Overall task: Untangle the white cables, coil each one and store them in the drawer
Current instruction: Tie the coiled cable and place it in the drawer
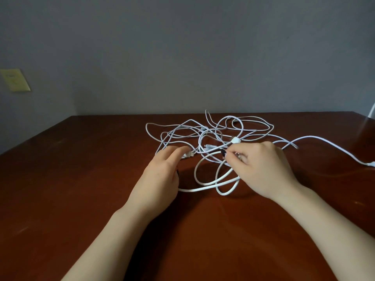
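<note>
Lying in a loose tangle on the brown table [81, 179], the white cables [213, 130] spread from the middle of the top toward its far edge. Both hands sit at the near side of the heap, and the nearest loops curve down between them.

The left hand [162, 173] reaches forward with its fingers nearly straight. Their tips rest on a small plug [187, 154] at the left side of the tangle. Its thumb sits lower, apart from the fingers, and holds nothing.

The right hand [261, 169] is curled, and its thumb and forefinger pinch a strand at the middle of the heap. A strand passes under its palm. Just beyond its fingertips lies a blocky white connector [236, 140], close to them but not touching.

One cable leaves the tangle behind the right hand and runs along the table to the right edge of the view. Behind the table stands a grey wall [182, 47] with a pale switch plate [15, 80] at the left.
</note>
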The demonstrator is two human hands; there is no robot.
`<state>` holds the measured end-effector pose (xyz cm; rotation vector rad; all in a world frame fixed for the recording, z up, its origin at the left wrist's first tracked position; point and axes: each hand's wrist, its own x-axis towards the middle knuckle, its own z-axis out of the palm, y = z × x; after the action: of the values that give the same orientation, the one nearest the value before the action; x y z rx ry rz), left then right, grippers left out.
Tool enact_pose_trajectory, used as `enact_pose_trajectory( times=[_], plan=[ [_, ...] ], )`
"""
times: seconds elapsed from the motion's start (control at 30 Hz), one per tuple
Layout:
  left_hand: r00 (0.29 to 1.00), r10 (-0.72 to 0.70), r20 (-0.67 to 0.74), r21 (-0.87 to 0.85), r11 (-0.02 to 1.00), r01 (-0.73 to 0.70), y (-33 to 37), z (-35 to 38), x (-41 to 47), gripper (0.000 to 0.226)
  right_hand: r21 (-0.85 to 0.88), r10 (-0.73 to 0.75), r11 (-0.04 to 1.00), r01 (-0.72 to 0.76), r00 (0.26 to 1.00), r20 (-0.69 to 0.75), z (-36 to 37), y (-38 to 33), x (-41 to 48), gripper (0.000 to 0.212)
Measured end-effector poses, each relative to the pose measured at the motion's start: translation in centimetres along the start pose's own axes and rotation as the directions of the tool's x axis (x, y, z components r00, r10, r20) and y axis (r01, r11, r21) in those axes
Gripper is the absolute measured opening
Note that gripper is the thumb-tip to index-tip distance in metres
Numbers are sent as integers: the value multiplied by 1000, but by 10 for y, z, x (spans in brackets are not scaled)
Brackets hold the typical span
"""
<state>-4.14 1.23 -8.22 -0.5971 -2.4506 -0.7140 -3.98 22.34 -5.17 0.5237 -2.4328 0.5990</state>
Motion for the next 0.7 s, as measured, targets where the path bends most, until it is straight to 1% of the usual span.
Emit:
enact_pose_trajectory(
  times=[0.07, 0.2, 0.27, 0.33, 0.37, 0.43, 0.47, 0.53, 0.6, 0.7],
  plan=[
    [999, 5, 44, 22, 1000, -6, 0, 1, -1, 57, -25, 6, 1000, -7, 999, -50, 0, 2, 1, 33],
    [995, 51, 86, 22, 998, -53, 1, 1, -1, 51, -59, -12, 998, 2, 986, -164, -2, -4, 0, 29],
    [993, 53, 106, 35, 998, -57, 2, 1, 0, 51, -73, -40, 997, 26, 980, -197, -2, -6, 1, 34],
    [994, 49, 100, 56, 997, -54, 2, 0, 0, 49, -71, -80, 995, 66, 972, -220, -2, -7, 1, 36],
    [996, 52, 75, 68, 996, -57, 2, 0, 0, 44, -56, -103, 994, 93, 970, -222, -1, -7, 1, 36],
    [999, 46, -7, 61, 997, -46, -1, -1, 1, 32, -8, -165, 986, 167, 965, -201, -1, -7, 1, 36],
    [998, 20, -51, 44, 999, -18, -2, -1, 2, 28, 14, -204, 978, 210, 962, -180, -1, -6, 0, 35],
    [989, -55, -134, 31, 998, 60, -6, -2, 3, 26, 36, -265, 962, 272, 956, -127, 0, -5, 0, 32],
    [976, -117, -183, 65, 989, 131, -9, -3, 3, 30, 62, -280, 957, 284, 958, -63, 2, -3, -1, 31],
    [967, -193, -167, 64, 976, 206, -11, -4, 2, 35, 122, -254, 961, 248, 966, 42, 5, 1, -1, 27]
  ],
)
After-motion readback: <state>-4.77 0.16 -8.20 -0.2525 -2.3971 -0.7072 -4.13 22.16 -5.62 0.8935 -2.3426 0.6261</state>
